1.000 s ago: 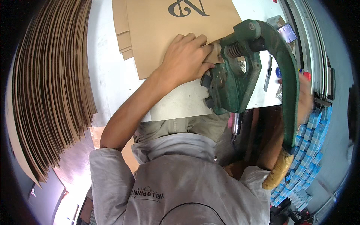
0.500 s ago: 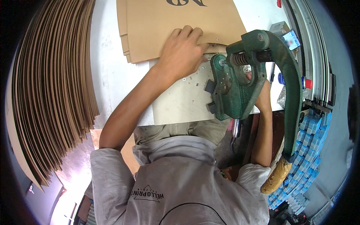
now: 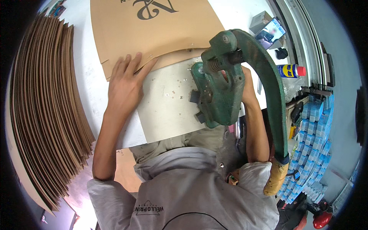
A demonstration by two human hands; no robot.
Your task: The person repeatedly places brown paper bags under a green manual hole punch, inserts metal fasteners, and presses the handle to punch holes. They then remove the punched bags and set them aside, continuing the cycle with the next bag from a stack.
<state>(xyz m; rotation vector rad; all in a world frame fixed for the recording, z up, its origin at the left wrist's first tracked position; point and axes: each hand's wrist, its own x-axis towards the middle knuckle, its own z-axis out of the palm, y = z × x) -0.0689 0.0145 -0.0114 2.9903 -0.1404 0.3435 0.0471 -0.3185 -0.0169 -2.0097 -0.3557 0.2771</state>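
Observation:
My left hand (image 3: 126,82) lies at the near edge of a brown paper bag (image 3: 153,34), fingers stretched over its left part and thumb apart along the lifted edge. The bag's far part bears a dark printed design. Its near edge bows up, with small metal eyelets in it, and its right end reaches a green hand-lever eyelet press (image 3: 226,88). My right hand (image 3: 247,78) is behind the press; the frame hides most of its fingers, and what they hold cannot be seen. Small loose eyelets (image 3: 167,94) lie scattered on a pale sheet (image 3: 161,119) between my hands.
A tall row of brown paper bags (image 3: 42,107) stands on the left. The press's long lever (image 3: 274,92) curves down on the right to a tape-wrapped handle (image 3: 276,178). Beyond are a phone (image 3: 271,32), a blue can with red cap (image 3: 291,71) and stacked blue packs (image 3: 306,153).
My left hand has moved left along the bag's near edge, and its fingers are spread wider. The bag sits turned a little and farther left in view. My right hand stays behind the press.

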